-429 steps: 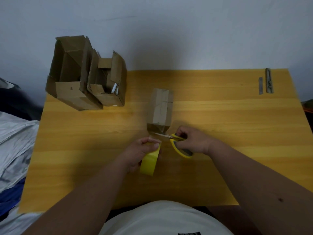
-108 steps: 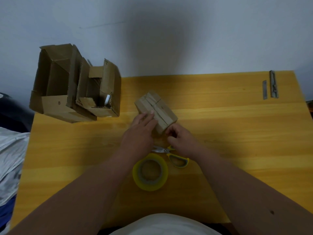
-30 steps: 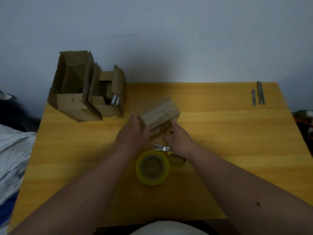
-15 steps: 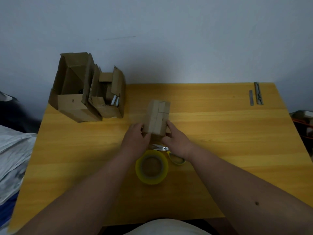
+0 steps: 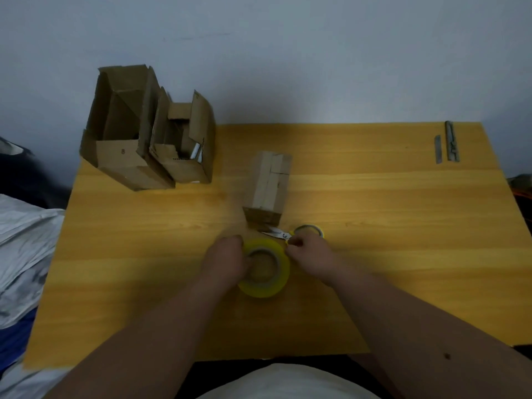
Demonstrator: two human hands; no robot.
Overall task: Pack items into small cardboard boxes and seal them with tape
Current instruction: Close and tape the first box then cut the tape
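A small closed cardboard box point(image 5: 269, 185) lies on the yellow table point(image 5: 374, 214), free of both hands. In front of it sits a yellow tape roll point(image 5: 266, 276), lying flat. My left hand point(image 5: 226, 262) grips the roll's left rim, fingers curled into its core. My right hand point(image 5: 309, 256) is at the roll's right edge with fingers curled; whether it pinches the tape end is blurred. Yellow-handled scissors point(image 5: 288, 234) lie just beyond my right hand, blades pointing left.
Two open cardboard boxes point(image 5: 138, 133) stand at the table's back left corner, the smaller one point(image 5: 187, 151) holding items. Two metal strips point(image 5: 446, 145) lie at the back right. Grey and blue cloth point(image 5: 23, 254) is left of the table.
Both hands let go of the small box, which now lies on the table, and drew back to the tape roll. My left hand took hold of the roll.
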